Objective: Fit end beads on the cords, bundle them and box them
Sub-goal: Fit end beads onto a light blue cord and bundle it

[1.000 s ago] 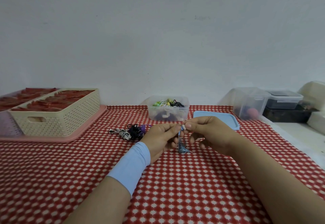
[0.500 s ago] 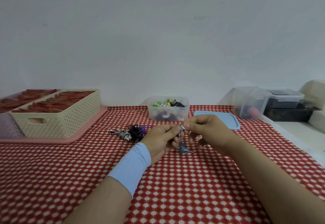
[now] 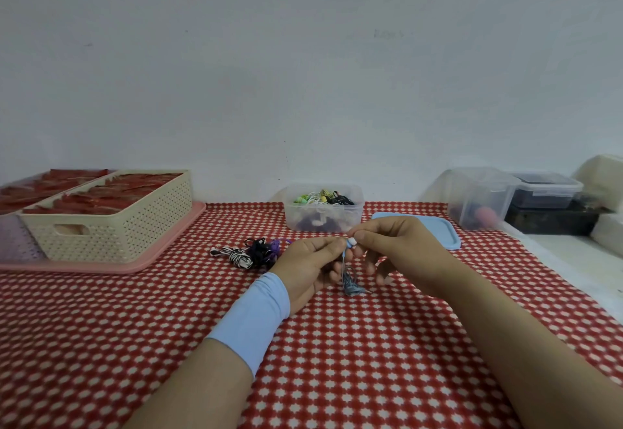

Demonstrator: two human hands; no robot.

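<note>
Where the two hands meet above the red checked tablecloth (image 3: 337,361), the left hand (image 3: 312,265) pinches a thin blue cord (image 3: 343,262) just under its tip, and the right hand (image 3: 401,253) pinches a small white bead (image 3: 351,242) against that tip. The rest of the cord hangs limp into a loose heap on the cloth. It looks light and floppy, so the hold belongs close to the end; the bead seems smooth and easy to drop. Finished bundles (image 3: 251,253) lie nearby, left of the hands.

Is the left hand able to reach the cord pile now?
Probably not at once: the left hand is pinching the blue cord. The cord pile lies just left of it, nothing between, so once freed it likely reaches.
</note>
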